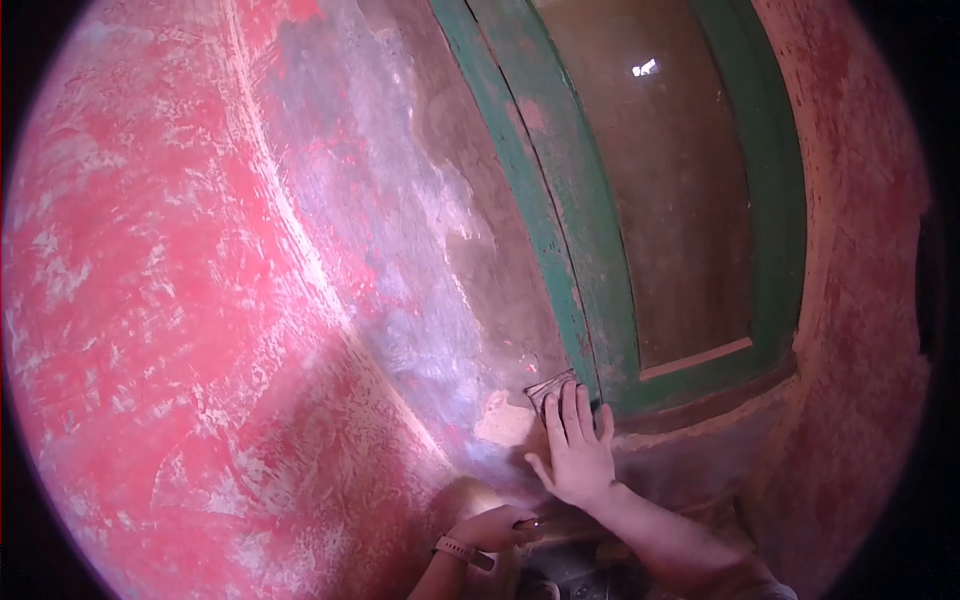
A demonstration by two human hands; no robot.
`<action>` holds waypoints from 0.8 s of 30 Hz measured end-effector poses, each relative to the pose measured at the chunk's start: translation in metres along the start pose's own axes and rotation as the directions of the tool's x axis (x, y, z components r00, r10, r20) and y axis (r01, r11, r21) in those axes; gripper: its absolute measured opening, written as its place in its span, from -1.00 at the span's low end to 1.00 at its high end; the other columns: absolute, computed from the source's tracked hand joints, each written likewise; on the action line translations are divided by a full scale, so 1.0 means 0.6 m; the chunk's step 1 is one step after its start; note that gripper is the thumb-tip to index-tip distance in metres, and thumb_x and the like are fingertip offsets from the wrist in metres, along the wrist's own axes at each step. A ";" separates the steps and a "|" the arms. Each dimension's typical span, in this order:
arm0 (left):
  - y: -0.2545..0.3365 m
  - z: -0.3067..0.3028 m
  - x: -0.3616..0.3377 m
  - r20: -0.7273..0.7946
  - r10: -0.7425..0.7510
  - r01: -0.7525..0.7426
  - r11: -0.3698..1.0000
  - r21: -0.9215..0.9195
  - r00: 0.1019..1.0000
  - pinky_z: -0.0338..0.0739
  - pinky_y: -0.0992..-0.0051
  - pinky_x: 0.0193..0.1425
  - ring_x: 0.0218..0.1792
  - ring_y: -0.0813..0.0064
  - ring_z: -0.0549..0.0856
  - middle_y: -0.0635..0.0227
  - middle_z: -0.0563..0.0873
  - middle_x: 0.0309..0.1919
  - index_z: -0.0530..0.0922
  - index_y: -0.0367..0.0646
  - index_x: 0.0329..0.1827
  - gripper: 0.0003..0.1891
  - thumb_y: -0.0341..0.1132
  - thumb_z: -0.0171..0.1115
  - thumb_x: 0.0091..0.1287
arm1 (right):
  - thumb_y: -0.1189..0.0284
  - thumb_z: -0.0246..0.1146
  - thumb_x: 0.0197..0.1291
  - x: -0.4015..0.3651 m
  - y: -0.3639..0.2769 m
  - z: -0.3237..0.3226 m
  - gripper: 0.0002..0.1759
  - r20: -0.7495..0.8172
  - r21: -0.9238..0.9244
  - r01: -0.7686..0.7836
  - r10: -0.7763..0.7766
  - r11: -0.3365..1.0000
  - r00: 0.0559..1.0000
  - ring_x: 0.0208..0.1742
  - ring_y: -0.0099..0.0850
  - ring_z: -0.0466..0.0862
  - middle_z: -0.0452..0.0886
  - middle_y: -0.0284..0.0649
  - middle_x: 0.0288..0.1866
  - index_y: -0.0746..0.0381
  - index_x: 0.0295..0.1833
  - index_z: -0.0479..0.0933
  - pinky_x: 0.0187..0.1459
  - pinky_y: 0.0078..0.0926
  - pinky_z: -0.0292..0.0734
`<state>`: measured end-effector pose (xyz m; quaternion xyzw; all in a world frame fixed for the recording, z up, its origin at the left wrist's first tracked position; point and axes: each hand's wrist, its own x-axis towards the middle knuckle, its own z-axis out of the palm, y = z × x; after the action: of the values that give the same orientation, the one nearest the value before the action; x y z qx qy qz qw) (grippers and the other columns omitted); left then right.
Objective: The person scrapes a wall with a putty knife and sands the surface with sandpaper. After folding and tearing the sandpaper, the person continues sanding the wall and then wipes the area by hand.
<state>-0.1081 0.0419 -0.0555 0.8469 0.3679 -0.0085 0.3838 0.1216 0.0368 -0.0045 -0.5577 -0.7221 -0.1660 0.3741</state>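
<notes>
My right hand (580, 450) lies flat with fingers stretched over a folded piece of sandpaper (548, 386), pressing it to the wall at the lower edge of a bare brown plaster strip (500, 270). Its fingertips are right beside the green window frame (590, 340); much of the sandpaper is hidden under the fingers. Lower down, my left hand (495, 528), with a band on the wrist, is closed. A small dark thing with a bright glint shows at its fingers, and I cannot tell what it is.
Worn red paint with pale scrapes covers the wall (150, 300) at left, and a whitish ridge (290, 220) borders the grey patch. The window's pane (690, 200) reflects a light. A reddish wall (860, 300) stands at right. Dark items show below my hands.
</notes>
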 end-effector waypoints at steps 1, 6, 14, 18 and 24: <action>-0.007 0.002 0.002 -0.041 0.040 -0.040 0.999 0.013 0.998 0.53 0.28 -0.13 -0.32 0.43 0.59 0.24 0.70 -0.38 0.64 -0.26 -0.16 -0.64 -0.07 0.34 0.55 | -0.09 0.35 0.33 0.015 -0.012 -0.024 0.09 -0.034 0.046 -0.008 0.009 0.999 0.999 0.79 0.21 0.13 0.05 0.32 0.80 0.33 0.75 0.14 0.57 0.50 0.00; 0.057 -0.006 -0.003 -0.004 0.029 -0.029 0.999 -0.017 1.000 0.51 0.26 -0.17 -0.35 0.45 0.53 0.25 0.67 -0.42 0.61 -0.26 -0.21 -0.65 -0.09 0.34 0.54 | -0.06 0.36 0.33 0.077 -0.010 -0.060 0.05 -0.144 0.019 0.040 -0.037 0.999 0.989 0.78 0.06 0.20 0.13 0.23 0.78 0.29 0.75 0.17 0.57 0.46 0.07; 0.026 -0.006 0.006 0.029 0.001 -0.002 0.999 0.045 1.000 0.49 0.29 -0.11 -0.31 0.42 0.52 0.15 0.68 -0.36 0.62 -0.34 -0.12 -0.56 -0.02 0.34 0.56 | -0.05 0.40 0.31 0.017 0.000 -0.011 0.07 -0.060 0.053 -0.004 0.007 0.999 0.998 0.77 0.10 0.21 0.10 0.24 0.79 0.29 0.74 0.18 0.55 0.50 0.08; 0.042 0.006 0.012 0.031 0.017 -0.016 1.000 -0.008 0.999 0.51 0.24 -0.09 -0.30 0.36 0.55 0.13 0.69 -0.34 0.62 -0.34 -0.13 -0.55 -0.01 0.34 0.56 | -0.03 0.37 0.33 0.087 -0.011 -0.074 0.01 -0.174 0.001 0.038 -0.037 0.999 0.984 0.77 -0.02 0.24 0.15 0.14 0.80 0.21 0.75 0.20 0.53 0.49 0.11; 0.066 -0.009 0.009 0.073 -0.021 0.014 0.995 0.094 0.997 0.55 0.23 -0.04 -0.26 0.32 0.61 0.08 0.75 -0.26 0.66 -0.33 -0.06 -0.52 0.05 0.34 0.55 | -0.06 0.36 0.32 -0.013 0.011 0.024 0.06 -0.023 0.019 0.002 -0.002 1.000 1.000 0.78 0.02 0.21 0.13 0.17 0.80 0.24 0.76 0.15 0.53 0.51 0.07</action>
<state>-0.0806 0.0317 -0.0280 0.8598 0.3601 -0.0604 0.3570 0.1237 0.0430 -0.0208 -0.5514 -0.7198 -0.1659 0.3877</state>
